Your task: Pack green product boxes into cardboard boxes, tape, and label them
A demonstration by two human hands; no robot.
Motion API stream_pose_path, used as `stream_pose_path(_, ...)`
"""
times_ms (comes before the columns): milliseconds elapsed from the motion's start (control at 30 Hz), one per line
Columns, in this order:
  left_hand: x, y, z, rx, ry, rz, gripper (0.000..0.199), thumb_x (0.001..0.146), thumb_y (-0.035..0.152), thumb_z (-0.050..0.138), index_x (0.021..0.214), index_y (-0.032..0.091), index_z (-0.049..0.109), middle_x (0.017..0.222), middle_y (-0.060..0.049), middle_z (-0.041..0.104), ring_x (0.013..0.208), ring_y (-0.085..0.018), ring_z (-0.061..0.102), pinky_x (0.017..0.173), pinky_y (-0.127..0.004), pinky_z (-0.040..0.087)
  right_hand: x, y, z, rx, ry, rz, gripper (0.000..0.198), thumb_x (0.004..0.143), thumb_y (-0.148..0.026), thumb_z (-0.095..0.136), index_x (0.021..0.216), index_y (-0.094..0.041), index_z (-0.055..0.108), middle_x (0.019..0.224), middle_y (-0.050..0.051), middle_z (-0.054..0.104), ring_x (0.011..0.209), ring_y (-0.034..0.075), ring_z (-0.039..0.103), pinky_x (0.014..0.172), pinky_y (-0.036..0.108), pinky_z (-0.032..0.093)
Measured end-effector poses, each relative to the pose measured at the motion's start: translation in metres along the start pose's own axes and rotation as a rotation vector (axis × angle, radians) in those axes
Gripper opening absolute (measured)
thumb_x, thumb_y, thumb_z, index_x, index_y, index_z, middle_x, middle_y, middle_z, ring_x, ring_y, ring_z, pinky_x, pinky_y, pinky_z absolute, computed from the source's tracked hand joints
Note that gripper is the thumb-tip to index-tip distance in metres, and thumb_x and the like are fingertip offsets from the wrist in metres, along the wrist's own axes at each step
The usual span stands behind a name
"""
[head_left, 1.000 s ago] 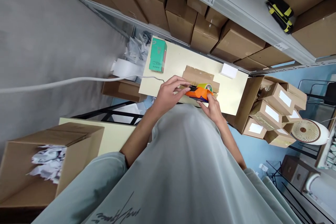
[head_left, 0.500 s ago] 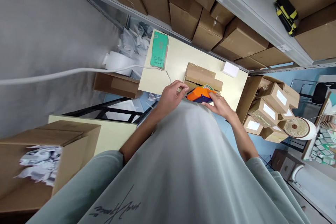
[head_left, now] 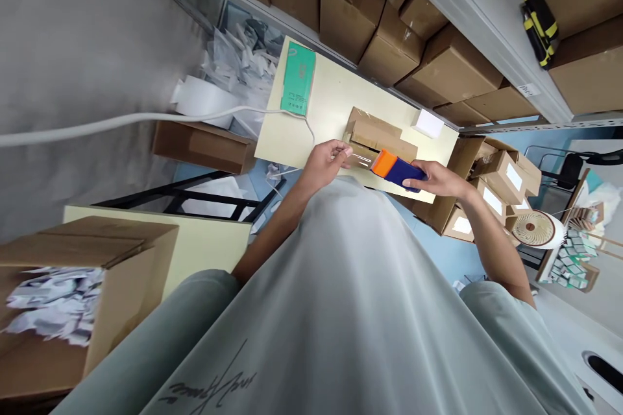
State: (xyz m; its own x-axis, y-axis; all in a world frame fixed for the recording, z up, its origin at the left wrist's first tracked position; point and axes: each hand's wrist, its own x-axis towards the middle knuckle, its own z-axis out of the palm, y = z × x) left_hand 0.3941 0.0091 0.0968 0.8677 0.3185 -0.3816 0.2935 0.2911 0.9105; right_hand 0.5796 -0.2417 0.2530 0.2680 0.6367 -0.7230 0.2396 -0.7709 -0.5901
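My right hand (head_left: 438,178) is closed around the blue body of an orange-and-blue tape dispenser (head_left: 398,170), tilted with its orange end towards the left. A clear, shiny strip of tape (head_left: 361,159) stretches from that orange end to my left hand (head_left: 327,163). The left thumb and fingertips pinch the strip's free end. Just behind both hands, a flattish brown cardboard box (head_left: 377,133) lies on the pale yellow table (head_left: 335,100), partly hidden by the tape and dispenser.
A green box (head_left: 298,80) and a white box (head_left: 427,123) stand on the table. A white cable (head_left: 195,117) crosses from the left. Cartons (head_left: 353,6) fill the shelf behind. An open carton with paper scraps (head_left: 53,298) sits at lower left; a fan (head_left: 533,229) is at right.
My right hand has moved right with the dispenser and turned it, showing its blue side. The hands are farther apart, with clear tape now stretched between them. The view has shifted slightly.
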Motion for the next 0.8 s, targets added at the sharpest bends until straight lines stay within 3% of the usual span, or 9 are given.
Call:
stream_pose_path(200,0.024,-0.011,0.000,-0.081,0.014,-0.094,0.029,0.095,0.041,0.085,0.093,0.014,0.073,0.080,-0.003,0.069,0.076,-0.018,0.072,0.083,-0.048,0.076,0.026,-0.012,-0.022,0.124,-0.138,0.012,0.072,0.084,-0.090,0.081,0.097,-0.020,0.073,0.086,0.006,0.079,0.073,0.019,0.072,0.067,0.032,0.060)
stream_pose_path(433,0.043,-0.010,-0.006,-0.126,0.099,-0.219,0.020,0.090,0.027,0.087,0.086,0.013,0.075,0.072,0.000,0.065,0.067,-0.013,0.065,0.080,-0.041,0.075,0.066,0.001,-0.031,0.126,-0.189,0.010,0.073,0.074,-0.086,0.092,0.100,-0.020,0.076,0.086,0.003,0.082,0.078,0.022,0.075,0.067,0.030,0.060)
stream_pose_path(633,0.031,0.005,-0.010,-0.135,0.121,-0.247,0.018,0.088,0.025,0.089,0.086,0.013,0.076,0.074,0.000,0.065,0.073,-0.014,0.067,0.086,-0.040,0.075,0.055,-0.004,-0.033,0.155,-0.241,0.031,0.064,0.079,-0.080,0.092,0.099,-0.022,0.074,0.088,0.004,0.083,0.080,0.025,0.077,0.070,0.032,0.062)
stream_pose_path(800,0.033,0.002,-0.014,-0.117,0.184,-0.245,0.014,0.089,0.022,0.086,0.087,0.012,0.075,0.073,0.001,0.064,0.072,-0.013,0.067,0.091,-0.045,0.074,0.052,0.009,-0.039,0.139,-0.246,0.047,0.062,0.081,-0.079,0.091,0.100,-0.023,0.074,0.088,0.004,0.083,0.080,0.024,0.076,0.069,0.031,0.061)
